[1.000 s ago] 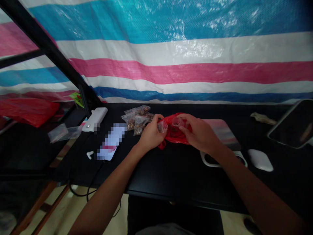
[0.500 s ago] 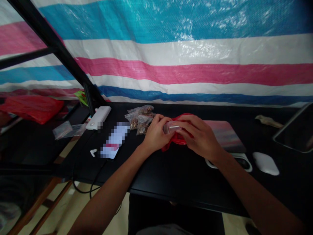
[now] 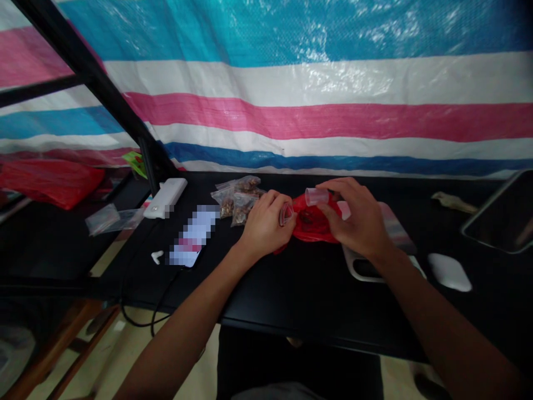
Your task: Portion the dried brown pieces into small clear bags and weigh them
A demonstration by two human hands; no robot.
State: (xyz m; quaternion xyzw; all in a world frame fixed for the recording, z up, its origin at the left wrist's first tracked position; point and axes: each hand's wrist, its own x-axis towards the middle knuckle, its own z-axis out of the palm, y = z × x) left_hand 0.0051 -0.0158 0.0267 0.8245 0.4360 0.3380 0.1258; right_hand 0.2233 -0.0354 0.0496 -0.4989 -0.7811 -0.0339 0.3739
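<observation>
My left hand (image 3: 266,225) is closed around a small clear plastic bag (image 3: 286,213), whose mouth gapes toward the right. Between the thumb and fingers of my right hand (image 3: 353,214) is a small clear plastic cup (image 3: 316,196), tipped on its side. Below and between both hands lies an open red plastic bag (image 3: 314,233) with dark contents that I cannot make out. Just left of my left hand, several filled zip bags (image 3: 241,208) of brownish bits are heaped on the black table (image 3: 266,294).
A phone (image 3: 194,236), a white earbud (image 3: 157,256) and a white power bank (image 3: 166,198) lie at the left. A flat device (image 3: 362,266) is partly under my right hand, with a white case (image 3: 449,272) beside it. A dark-screened tablet (image 3: 499,216) stands far right.
My right hand has moved up and right with the cup, away from my left hand. The small bag's opening and the red bag's inside now show.
</observation>
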